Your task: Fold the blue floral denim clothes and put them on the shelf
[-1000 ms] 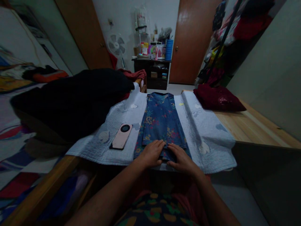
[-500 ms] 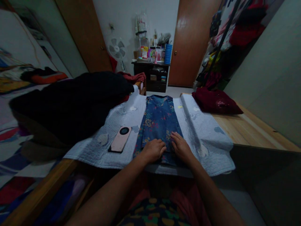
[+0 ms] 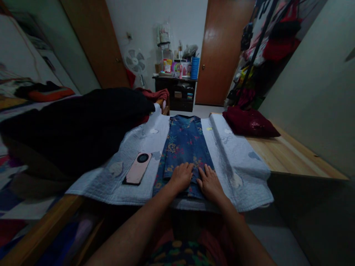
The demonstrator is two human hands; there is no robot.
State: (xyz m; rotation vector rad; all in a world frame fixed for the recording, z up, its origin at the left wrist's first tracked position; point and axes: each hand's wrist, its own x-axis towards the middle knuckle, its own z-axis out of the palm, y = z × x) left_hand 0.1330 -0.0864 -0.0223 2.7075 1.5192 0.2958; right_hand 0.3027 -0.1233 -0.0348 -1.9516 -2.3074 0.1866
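Note:
A dark blue garment with a floral print (image 3: 185,144), folded into a long strip, lies lengthwise in front of me on a pale quilted cloth (image 3: 238,155). My left hand (image 3: 182,176) rests palm down on its near part, fingers stretched forward. Beside it, my right hand (image 3: 210,181) lies flat near the garment's right edge with its fingers spread. Neither hand grips anything. Left of the garment, a pink phone (image 3: 138,168) with a round black camera lies on the cloth.
A large dark garment (image 3: 80,125) is heaped at the left. On the wooden board (image 3: 294,153) at the right sits a folded maroon garment (image 3: 251,122). A wooden rail (image 3: 44,229) runs along the lower left. Farther back stand a fan (image 3: 135,61) and a dark shelf (image 3: 176,90).
My left hand has moved forward on the garment, its fingers straighter. My right hand has drawn slightly back toward me. The whole view has shifted a little.

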